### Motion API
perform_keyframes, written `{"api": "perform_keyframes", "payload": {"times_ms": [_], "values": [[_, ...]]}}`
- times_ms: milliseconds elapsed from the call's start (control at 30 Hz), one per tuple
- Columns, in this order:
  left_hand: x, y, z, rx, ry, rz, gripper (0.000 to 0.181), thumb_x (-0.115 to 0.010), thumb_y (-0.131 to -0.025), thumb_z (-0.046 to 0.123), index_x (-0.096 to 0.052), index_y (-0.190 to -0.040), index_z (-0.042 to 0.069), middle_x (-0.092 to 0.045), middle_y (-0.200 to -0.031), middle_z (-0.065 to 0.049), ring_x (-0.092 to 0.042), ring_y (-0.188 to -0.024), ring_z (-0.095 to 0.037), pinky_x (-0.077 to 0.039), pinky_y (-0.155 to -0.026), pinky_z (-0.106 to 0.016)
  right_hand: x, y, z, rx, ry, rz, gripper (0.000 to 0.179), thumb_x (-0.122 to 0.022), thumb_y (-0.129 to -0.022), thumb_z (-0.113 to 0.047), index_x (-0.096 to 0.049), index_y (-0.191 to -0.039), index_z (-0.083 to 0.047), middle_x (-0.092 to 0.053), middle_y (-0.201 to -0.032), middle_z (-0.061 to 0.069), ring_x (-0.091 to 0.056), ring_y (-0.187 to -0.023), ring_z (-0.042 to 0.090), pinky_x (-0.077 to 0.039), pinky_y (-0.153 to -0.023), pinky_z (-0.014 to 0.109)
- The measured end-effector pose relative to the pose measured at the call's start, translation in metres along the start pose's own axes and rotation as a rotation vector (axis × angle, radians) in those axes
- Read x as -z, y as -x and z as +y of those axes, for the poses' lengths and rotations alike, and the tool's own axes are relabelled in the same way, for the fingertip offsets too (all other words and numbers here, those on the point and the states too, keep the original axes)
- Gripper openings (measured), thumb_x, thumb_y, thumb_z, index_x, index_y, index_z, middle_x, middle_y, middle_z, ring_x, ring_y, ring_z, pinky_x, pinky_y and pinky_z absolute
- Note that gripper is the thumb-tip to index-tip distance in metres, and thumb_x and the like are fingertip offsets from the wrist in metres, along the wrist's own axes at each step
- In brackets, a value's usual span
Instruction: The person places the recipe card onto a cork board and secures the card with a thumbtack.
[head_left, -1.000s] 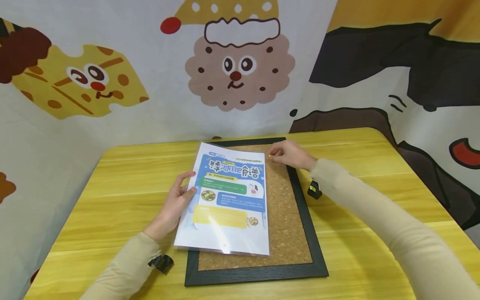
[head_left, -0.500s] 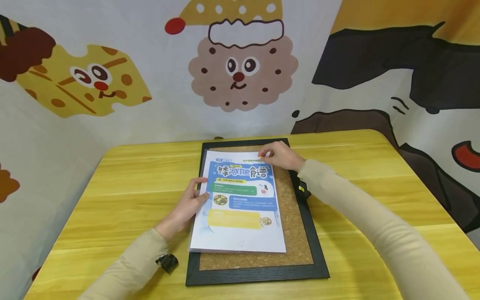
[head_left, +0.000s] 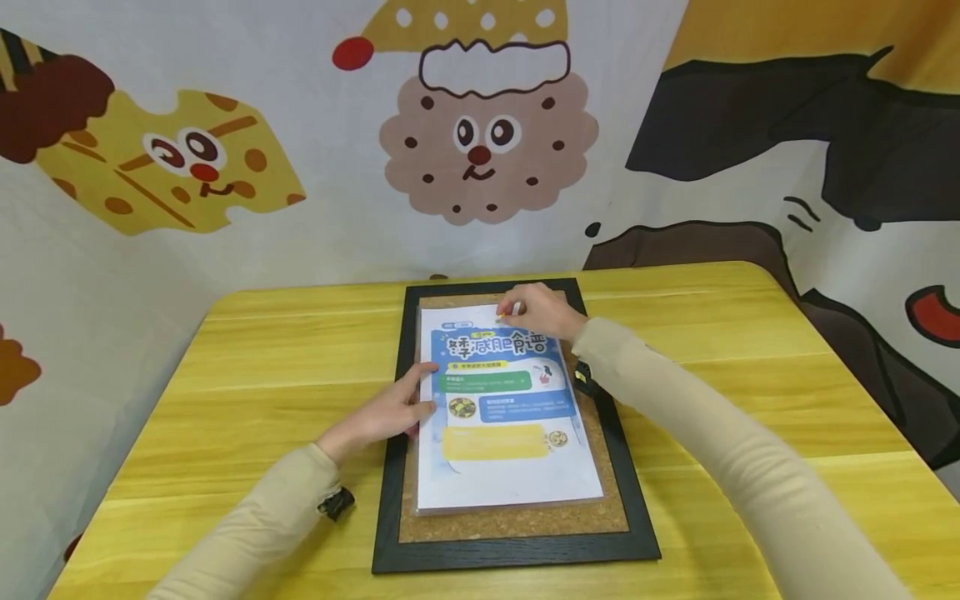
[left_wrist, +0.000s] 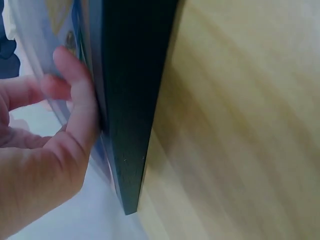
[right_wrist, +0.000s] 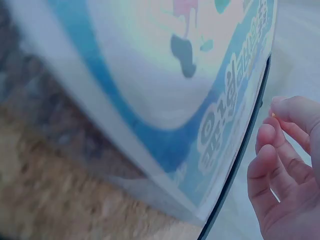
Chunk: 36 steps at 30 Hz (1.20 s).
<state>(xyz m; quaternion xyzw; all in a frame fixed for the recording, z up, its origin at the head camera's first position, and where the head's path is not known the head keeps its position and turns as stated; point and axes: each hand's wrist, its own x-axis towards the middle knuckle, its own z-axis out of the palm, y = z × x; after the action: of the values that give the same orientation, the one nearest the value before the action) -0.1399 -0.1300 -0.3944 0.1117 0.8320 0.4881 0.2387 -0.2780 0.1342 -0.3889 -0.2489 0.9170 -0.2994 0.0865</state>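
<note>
A laminated poster point(head_left: 517, 483) with blue, green and yellow print lies over a cork board point(head_left: 517, 528) in a black frame. My left hand point(head_left: 378, 419) holds the poster's left edge, with the thumb and a finger on its face. In the left wrist view, that hand point(left_wrist: 65, 130) is right beside the black frame point(left_wrist: 132, 100). At the poster's top edge, my right hand point(head_left: 543, 310) pinches a small yellow pushpin point(head_left: 500, 317) between thumb and fingertips. Only a yellow speck of the pushpin point(right_wrist: 273, 115) shows in the right wrist view, where several fingers are curled.
The board lies on a yellow wood-grain table point(head_left: 285, 358). Behind the table hangs a white cloth point(head_left: 300, 50) printed with cartoon food. Each wrist carries a small black camera, such as the left one point(head_left: 336, 503).
The left hand has shifted the poster right and straightened it, so that it lies more squarely within the frame. The right hand has moved left with the pushpin, now over the poster's top edge.
</note>
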Motion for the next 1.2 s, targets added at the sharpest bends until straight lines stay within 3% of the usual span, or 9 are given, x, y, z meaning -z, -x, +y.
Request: {"api": "perform_keyframes", "payload": {"times_ms": [333, 667, 933, 1200], "values": [[0.002, -0.001, 0.001, 0.008, -0.021, -0.153, 0.068, -0.053, -0.098, 0.008, -0.014, -0.154, 0.002, -0.054, -0.068, -0.012, -0.052, -0.053, -0.018, -0.05, -0.05, -0.034, -0.012, -0.017, 0.003, -0.018, -0.068, -0.032, 0.017, -0.07, -0.091, -0.015, -0.073, -0.107, -0.01, -0.066, -0.1, 0.001, -0.058, -0.09, 0.019, -0.045, -0.084, 0.035], [0.004, -0.006, 0.001, -0.012, -0.189, -0.153, 0.069, -0.058, -0.097, 0.011, -0.019, -0.154, 0.004, -0.054, -0.059, -0.008, -0.05, -0.048, -0.014, -0.048, -0.046, -0.032, -0.021, -0.028, -0.003, -0.03, -0.059, -0.015, 0.012, -0.069, -0.092, -0.013, -0.072, -0.103, -0.011, -0.066, -0.096, 0.003, -0.058, -0.09, 0.018, -0.045, -0.085, 0.035], [0.005, -0.008, 0.003, 0.02, -0.23, -0.134, 0.069, -0.06, -0.096, 0.01, -0.022, -0.154, 0.007, -0.055, -0.057, -0.008, -0.05, -0.048, -0.015, -0.047, -0.044, -0.031, -0.021, -0.035, -0.007, -0.067, -0.089, -0.018, 0.013, -0.068, -0.091, -0.01, -0.071, -0.104, -0.011, -0.065, -0.098, 0.002, -0.057, -0.094, 0.019, -0.044, -0.089, 0.037], [0.01, -0.006, 0.001, -0.002, -0.22, -0.126, 0.067, -0.06, -0.096, 0.01, -0.025, -0.153, 0.006, -0.053, -0.055, -0.006, -0.046, -0.046, -0.013, -0.044, -0.044, -0.03, -0.025, -0.04, -0.004, -0.124, -0.173, 0.029, 0.013, -0.069, -0.09, -0.006, -0.073, -0.102, -0.01, -0.066, -0.098, 0.003, -0.059, -0.091, 0.019, -0.047, -0.083, 0.033]]}}
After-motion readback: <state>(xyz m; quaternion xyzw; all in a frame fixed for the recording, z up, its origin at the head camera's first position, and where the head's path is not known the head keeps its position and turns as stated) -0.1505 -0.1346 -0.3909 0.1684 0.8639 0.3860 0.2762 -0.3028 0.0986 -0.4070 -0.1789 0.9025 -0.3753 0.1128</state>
